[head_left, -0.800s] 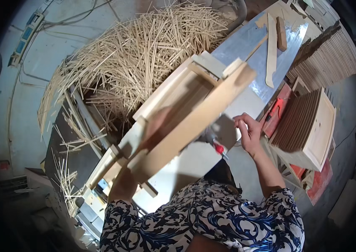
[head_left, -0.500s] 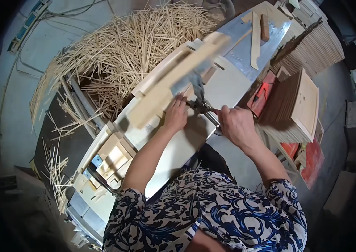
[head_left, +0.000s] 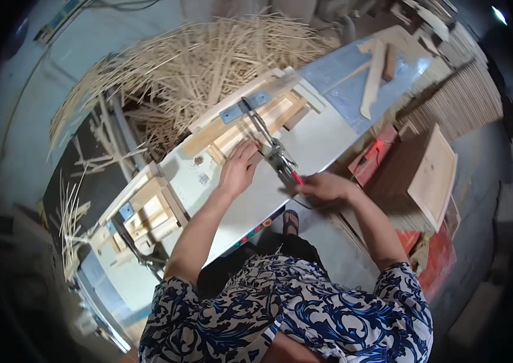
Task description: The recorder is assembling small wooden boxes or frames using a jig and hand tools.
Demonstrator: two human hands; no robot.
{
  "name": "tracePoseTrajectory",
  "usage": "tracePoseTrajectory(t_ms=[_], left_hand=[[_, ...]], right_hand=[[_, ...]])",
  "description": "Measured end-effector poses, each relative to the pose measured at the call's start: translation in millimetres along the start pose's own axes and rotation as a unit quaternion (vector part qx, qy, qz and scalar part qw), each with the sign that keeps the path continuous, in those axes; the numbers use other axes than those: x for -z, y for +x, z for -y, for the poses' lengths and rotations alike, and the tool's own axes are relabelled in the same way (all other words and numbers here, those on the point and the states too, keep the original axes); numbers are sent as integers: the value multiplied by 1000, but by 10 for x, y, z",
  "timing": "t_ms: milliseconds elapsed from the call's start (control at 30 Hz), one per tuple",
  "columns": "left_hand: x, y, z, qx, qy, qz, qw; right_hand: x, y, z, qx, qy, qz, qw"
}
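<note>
The left hand (head_left: 239,171) lies flat, fingers spread, on the wooden jig (head_left: 241,129) on the pale bench (head_left: 323,136), its grip released, likely pressing the wood steady. Just to the right of the jig, the right hand (head_left: 324,186) is clenched on the red-tipped handle of a metal toggle clamp (head_left: 274,151), whose arm runs up across the jig to a blue-grey plate (head_left: 244,107). Beyond the jig lies a heap of thin wood strips (head_left: 196,66); well to the right of it stand stacked wooden boards (head_left: 435,175)
</note>
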State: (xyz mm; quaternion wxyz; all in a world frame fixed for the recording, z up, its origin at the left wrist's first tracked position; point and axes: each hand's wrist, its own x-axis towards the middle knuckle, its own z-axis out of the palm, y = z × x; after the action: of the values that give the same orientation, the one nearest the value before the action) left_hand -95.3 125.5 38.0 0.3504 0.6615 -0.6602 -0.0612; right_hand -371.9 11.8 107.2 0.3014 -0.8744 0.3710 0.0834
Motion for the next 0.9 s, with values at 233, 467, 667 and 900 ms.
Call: tracePoseTrajectory(t_ms=[233,467,667,900], left_hand=[[152,-2280,-636,644,-314,-237,656],[-103,-3188,-23,719,-254,-598,247],[-75,-2731,235,735,-71,-635,225],[-129,-2733,291,752,-18,-629,199]], right_hand=[[557,1172,-2543,-47,-40,-424,903],[208,1511,-1626,-186,-263,-434,841],[59,1802,-2174,-151,-294,-435,838],[-165,1943,-2020,-142,-227,-413,870]])
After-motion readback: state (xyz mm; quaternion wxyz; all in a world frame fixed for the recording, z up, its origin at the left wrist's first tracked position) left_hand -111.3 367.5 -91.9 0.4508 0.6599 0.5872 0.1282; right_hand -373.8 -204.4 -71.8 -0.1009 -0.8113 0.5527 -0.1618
